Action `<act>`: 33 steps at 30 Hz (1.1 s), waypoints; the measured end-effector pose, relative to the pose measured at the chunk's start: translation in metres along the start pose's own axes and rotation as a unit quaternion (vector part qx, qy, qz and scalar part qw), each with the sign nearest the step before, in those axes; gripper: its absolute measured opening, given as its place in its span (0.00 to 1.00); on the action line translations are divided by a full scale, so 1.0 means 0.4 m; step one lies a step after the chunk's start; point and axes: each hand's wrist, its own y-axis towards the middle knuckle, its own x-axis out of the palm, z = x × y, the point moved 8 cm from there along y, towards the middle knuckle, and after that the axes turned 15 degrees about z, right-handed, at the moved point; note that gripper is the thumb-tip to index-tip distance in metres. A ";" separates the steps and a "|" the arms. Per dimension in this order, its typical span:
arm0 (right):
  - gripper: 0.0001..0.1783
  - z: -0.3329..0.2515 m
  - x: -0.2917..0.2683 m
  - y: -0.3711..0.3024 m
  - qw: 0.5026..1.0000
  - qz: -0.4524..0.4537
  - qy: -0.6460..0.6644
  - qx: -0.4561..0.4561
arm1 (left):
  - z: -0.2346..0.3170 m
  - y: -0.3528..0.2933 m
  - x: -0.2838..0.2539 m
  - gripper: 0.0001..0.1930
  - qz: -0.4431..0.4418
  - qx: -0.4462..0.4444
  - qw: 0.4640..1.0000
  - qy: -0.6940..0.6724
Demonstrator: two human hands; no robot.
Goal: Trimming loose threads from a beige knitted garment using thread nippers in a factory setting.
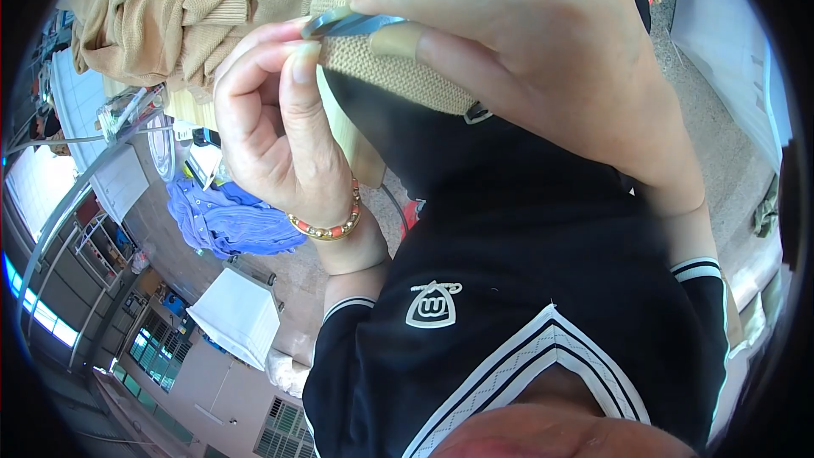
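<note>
My left hand (284, 123), with a beaded bracelet at its wrist, is closed in a pinch at the left end of a shiny blue-and-silver strip (352, 26). My right hand (543, 59) pinches the same strip from the other side, and a tan cover wraps one of its fingertips. What kind of thing the strip is, I cannot make out. Just below and behind it lies a beige knitted piece (381, 72) over my dark-clothed lap. A small dark, metal-edged piece (478, 113) shows at the knit's lower edge, partly hidden by my right hand.
A heap of beige knitted garments (178, 13) lies at the upper left. Blue cloth (233, 219) is bunched below it, near a pale wooden edge (365, 161). A white-covered box (235, 315) stands on the floor at the left. Translucent sheeting (729, 42) hangs at the right.
</note>
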 end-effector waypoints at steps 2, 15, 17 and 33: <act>0.17 0.002 -0.003 -0.004 1.000 -0.002 0.006 0.010 | 0.002 -0.001 0.000 0.05 0.009 -0.013 1.000 -0.003; 0.16 0.024 -0.014 -0.026 0.995 -0.008 0.030 0.091 | 0.003 0.003 -0.020 0.06 0.040 0.053 0.997 0.036; 0.16 0.045 -0.033 -0.041 0.993 -0.017 0.017 0.119 | 0.009 0.002 -0.020 0.06 0.053 0.068 0.996 0.009; 0.16 0.127 -0.049 -0.135 0.951 -0.028 0.158 0.264 | 0.016 0.012 -0.005 0.09 -0.114 0.282 0.928 0.214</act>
